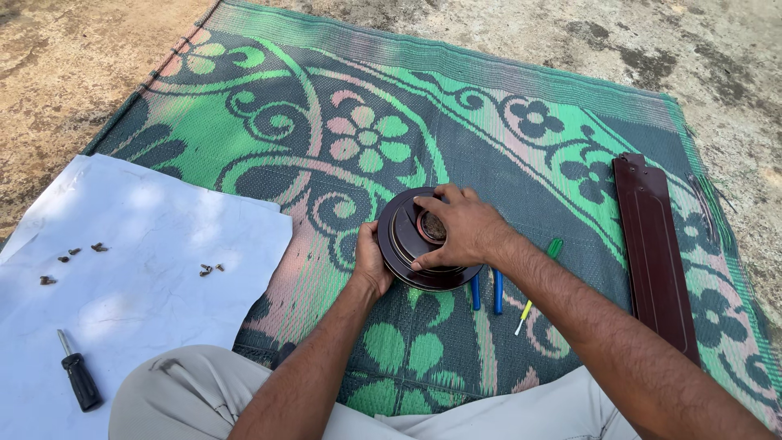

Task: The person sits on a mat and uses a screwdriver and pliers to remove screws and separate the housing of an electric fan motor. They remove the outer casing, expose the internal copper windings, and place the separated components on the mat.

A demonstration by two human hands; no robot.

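Note:
A round dark brown fan motor housing (403, 244) stands tilted on a green patterned mat (366, 130). My left hand (371, 261) grips its lower left rim from behind. My right hand (456, 228) lies over the top and front of the housing, fingers curled around its raised centre hub. Both hands hold the housing; part of its right side is hidden under my right hand.
A dark brown fan blade (654, 253) lies on the mat at the right. Blue-handled pliers (487, 291) and a green-handled screwdriver (539, 285) lie under my right forearm. On the white sheet (138, 269) at the left are several screws (207, 269) and a black screwdriver (79, 380). Bare concrete surrounds the mat.

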